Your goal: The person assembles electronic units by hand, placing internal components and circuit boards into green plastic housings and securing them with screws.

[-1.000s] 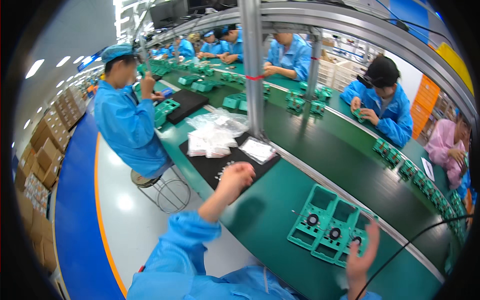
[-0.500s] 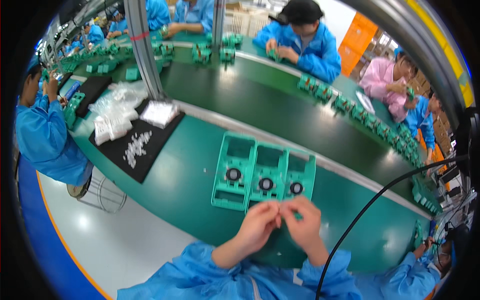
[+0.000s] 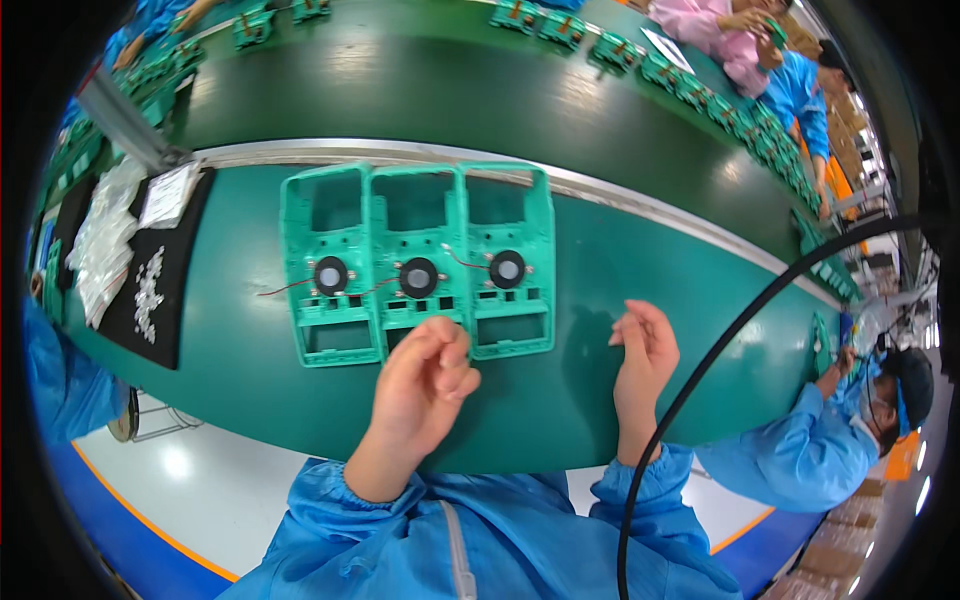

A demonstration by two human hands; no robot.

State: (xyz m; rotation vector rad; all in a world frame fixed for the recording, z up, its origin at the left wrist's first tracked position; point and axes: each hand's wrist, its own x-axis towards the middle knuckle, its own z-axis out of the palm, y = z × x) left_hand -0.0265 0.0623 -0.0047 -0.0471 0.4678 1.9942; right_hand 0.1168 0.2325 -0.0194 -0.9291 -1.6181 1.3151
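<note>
Three green plastic housings stand side by side on the green bench: a left one (image 3: 293,240), a middle one (image 3: 452,215) and a right one (image 3: 545,250). Each carries a round black speaker (image 3: 331,275) with a pale centre, and thin red wires (image 3: 283,288) trail from the speakers. My left hand (image 3: 425,375) hovers over the lower end of the middle housing, fingers curled in and pressed together; anything between them is hidden. Off to the right of the housings, my right hand (image 3: 648,350) is over the bench, fingers loosely bent and apart from the thumb, with nothing visible in it.
At left, a black mat (image 3: 165,325) bears small white parts (image 3: 148,300) and clear plastic bags (image 3: 105,235). A metal post (image 3: 125,115) rises behind it. Green assemblies (image 3: 690,90) line the conveyor's far side. A black cable (image 3: 740,340) crosses the right; a co-worker (image 3: 800,440) sits there.
My hands, fingertips together before, have parted, the right one moving away to the right. The view has turned, so the housings appear farther left and higher.
</note>
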